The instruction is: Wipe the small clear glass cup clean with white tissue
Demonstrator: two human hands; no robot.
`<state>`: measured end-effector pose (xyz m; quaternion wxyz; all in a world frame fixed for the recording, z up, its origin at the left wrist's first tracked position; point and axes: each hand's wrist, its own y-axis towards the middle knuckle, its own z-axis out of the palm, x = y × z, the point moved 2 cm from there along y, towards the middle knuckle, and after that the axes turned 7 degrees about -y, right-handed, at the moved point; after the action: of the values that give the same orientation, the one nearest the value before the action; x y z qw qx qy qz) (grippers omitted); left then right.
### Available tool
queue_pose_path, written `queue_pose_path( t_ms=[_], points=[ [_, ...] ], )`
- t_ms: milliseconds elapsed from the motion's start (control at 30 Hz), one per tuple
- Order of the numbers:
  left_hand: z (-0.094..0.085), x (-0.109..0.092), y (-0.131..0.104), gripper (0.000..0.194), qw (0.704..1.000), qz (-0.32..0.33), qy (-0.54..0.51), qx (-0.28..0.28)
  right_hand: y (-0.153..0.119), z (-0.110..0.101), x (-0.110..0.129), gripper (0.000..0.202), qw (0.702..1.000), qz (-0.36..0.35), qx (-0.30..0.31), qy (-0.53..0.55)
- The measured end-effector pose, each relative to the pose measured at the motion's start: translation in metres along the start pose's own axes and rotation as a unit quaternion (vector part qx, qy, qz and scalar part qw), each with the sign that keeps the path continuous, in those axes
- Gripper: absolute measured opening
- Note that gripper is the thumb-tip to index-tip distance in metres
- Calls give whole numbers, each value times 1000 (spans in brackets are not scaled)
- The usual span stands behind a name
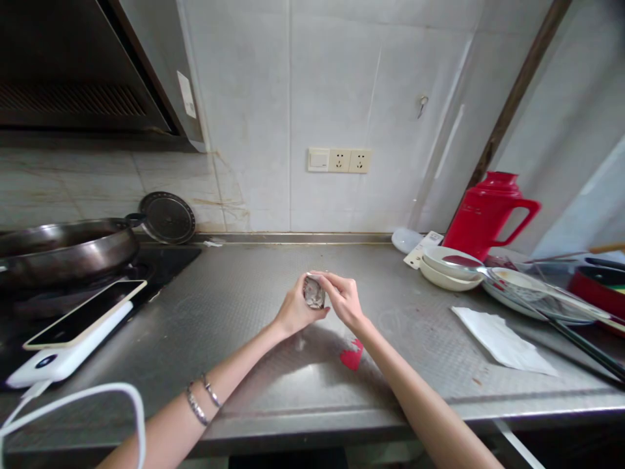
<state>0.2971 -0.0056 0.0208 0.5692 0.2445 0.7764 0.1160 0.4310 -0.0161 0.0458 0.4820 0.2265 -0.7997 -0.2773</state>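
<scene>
Small round container (314,292): held between both hands above the middle of the steel tabletop (244,286); its round end, grey and mottled, faces the viewer. Lid or contents, I cannot tell.
Left hand (295,306): curled around the container's left side, holding it. Two silver bracelets (196,405) circle this forearm.
Right hand (346,296): fingers bent over the container's upper edge and right side, narrow and gripping; the exact fingertip contact is partly hidden.
Steady handling: a firm left-hand hold and light, even pressure from the right would probably suit it best; tilting could spill anything loose, and fingertips are safer off the rim in case it is sharp.
Red scrap (351,356): lying on the tabletop nearer the viewer, just beside the right forearm.
Left side: a wide metal pan (73,247) on the black stove (170,267); a phone (85,314) rests on a white power bank (73,355).
Right side: a white tissue (502,340), stacked bowls (446,277) and a red flask (481,218), all well apart from the hands.
</scene>
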Motion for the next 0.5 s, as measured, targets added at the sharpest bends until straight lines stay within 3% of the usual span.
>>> queue_pose_path(
  t_ms=[200,300,400,500],
  points=[
    [-1,7,3,70,1000,14,-18,-1,-2,0,11,28,998,-61,3,-9],
    [-1,12,4,71,1000,10,-19,-4,-1,-4,8,29,999,-4,-26,22],
    [-1,14,4,76,1000,-2,-22,-4,1,-11,0,37,989,76,-125,27],
    [0,14,2,81,1000,0,-17,2,4,-11,-5,36,982,94,-161,-14]
  ],
)
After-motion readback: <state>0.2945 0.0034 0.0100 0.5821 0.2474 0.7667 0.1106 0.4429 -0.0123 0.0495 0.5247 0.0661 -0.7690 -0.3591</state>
